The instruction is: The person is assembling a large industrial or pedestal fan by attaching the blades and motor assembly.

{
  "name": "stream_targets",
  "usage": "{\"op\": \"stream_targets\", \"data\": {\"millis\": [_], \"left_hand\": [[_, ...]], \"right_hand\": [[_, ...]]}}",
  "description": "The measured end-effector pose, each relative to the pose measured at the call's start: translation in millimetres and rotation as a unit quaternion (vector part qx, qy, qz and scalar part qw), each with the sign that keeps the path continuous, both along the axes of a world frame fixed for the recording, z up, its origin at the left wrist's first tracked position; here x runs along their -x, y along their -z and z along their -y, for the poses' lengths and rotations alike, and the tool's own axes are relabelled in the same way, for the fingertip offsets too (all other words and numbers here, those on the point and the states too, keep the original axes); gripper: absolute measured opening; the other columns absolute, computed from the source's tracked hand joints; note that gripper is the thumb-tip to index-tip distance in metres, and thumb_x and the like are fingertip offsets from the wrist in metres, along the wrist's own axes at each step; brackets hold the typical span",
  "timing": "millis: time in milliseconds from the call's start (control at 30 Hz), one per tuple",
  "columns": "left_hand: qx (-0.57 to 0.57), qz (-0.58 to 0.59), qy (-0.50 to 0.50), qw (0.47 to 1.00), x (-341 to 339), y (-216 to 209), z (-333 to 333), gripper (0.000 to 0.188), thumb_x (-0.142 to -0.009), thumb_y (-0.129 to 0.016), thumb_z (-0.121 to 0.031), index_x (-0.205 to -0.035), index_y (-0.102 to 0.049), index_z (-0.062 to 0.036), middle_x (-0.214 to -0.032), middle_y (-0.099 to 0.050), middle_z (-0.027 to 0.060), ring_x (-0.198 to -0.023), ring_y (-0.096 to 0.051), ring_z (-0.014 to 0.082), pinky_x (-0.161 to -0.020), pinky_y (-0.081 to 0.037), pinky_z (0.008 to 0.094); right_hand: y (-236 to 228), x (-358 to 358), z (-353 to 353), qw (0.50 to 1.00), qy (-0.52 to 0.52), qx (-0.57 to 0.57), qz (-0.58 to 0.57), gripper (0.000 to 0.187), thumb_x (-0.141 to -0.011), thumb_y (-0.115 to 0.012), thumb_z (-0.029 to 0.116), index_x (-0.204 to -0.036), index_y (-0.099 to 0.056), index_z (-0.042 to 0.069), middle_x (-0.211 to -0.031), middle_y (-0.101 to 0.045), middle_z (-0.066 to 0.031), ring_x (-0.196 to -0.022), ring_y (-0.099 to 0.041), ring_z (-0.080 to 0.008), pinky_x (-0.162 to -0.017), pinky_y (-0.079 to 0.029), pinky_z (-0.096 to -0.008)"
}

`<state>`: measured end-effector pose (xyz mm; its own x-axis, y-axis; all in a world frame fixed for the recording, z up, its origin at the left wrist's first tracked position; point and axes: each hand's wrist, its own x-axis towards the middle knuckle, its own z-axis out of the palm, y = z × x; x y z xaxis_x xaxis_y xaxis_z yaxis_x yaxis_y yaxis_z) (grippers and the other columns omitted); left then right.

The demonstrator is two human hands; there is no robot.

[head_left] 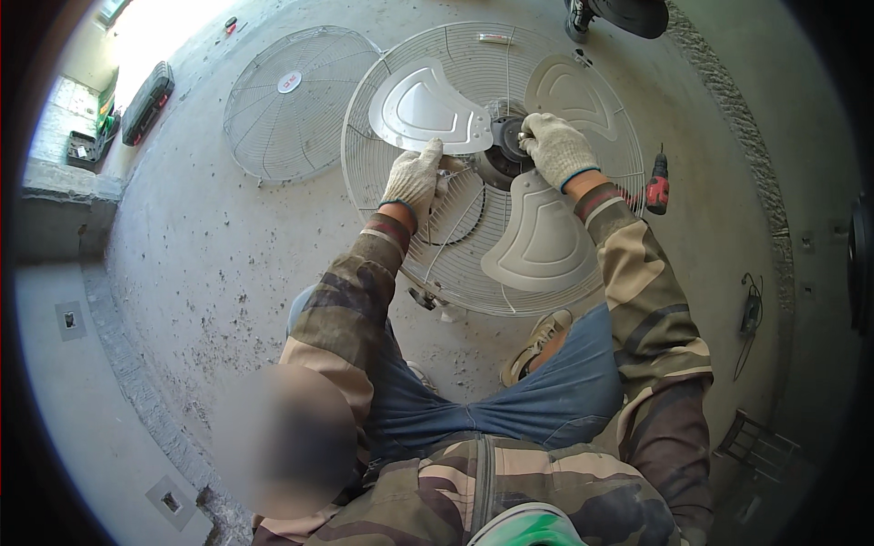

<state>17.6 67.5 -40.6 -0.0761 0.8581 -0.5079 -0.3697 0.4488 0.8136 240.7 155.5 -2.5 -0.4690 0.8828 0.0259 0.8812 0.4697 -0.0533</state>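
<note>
A large fan lies face up on the floor, its wire cage (437, 259) under three metal blades and a dark round hub (506, 156). My left hand (414, 182), in a knitted white glove, is closed at the lower edge of the upper-left blade (423, 102), its fingertips against the metal. At the hub's right side, my gloved right hand (557, 150) is pinched; its fingers hide whatever is between them. The lower blade (539, 238) extends below that hand, and the upper-right blade (572, 94) lies beyond it.
A separate wire grille (264, 127) with a round badge lies left of the fan. A red-black power drill (656, 189) is on the right. Tool cases (147, 102) stand far left, a small stool (758, 444) lower right. Another person's shoe (578, 18) shows at the top.
</note>
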Motion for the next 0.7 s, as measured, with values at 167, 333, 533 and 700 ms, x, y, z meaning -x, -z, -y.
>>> {"op": "stream_targets", "data": {"millis": [167,333,533,700], "left_hand": [[-0.008,0.023,-0.035,0.999,-5.1,-0.9,-1.0,0.047,-0.107,-0.051,-0.04,-0.093,-0.07,0.0008,-0.059,-0.047,-0.0021,-0.046,-0.038,0.0073,-0.041,-0.029,0.023],[-0.005,-0.01,0.002,1.0,-1.2,-2.7,2.7,0.049,-0.107,-0.049,-0.042,-0.094,-0.07,0.0004,-0.059,-0.045,-0.0029,-0.047,-0.036,0.0073,-0.042,-0.028,0.024],[-0.004,-0.012,0.01,1.0,0.6,-3.0,2.5,0.05,-0.107,-0.048,-0.043,-0.095,-0.071,0.0004,-0.059,-0.044,-0.0036,-0.046,-0.035,0.0072,-0.042,-0.028,0.0244],[0.011,0.003,-0.011,1.0,-4.4,-3.0,0.8,0.05,-0.107,-0.049,-0.042,-0.094,-0.07,0.001,-0.06,-0.044,-0.0035,-0.046,-0.034,0.0072,-0.041,-0.029,0.0241]], "right_hand": [[-1.3,9.1,-10.7,0.987,-0.062,-0.046,0.144,0.022,-0.096,-0.063,0.03,-0.105,-0.069,0.011,-0.099,-0.072,-0.0097,-0.1,-0.069,-0.029,-0.088,-0.057,-0.0436],[-8.6,15.5,-12.4,0.975,-0.075,-0.042,0.205,0.018,-0.095,-0.063,0.027,-0.101,-0.071,0.013,-0.097,-0.073,-0.0091,-0.098,-0.07,-0.0254,-0.086,-0.056,-0.0406],[-12.5,2.2,-20.8,0.972,-0.145,-0.033,0.181,0.019,-0.093,-0.064,0.027,-0.098,-0.072,0.01,-0.096,-0.073,-0.0109,-0.097,-0.069,-0.0278,-0.086,-0.055,-0.0411],[-11.2,7.0,-21.4,0.974,-0.134,0.008,0.184,0.027,-0.096,-0.062,0.033,-0.103,-0.075,0.01,-0.097,-0.076,-0.012,-0.095,-0.073,-0.0315,-0.083,-0.058,-0.0449]]}}
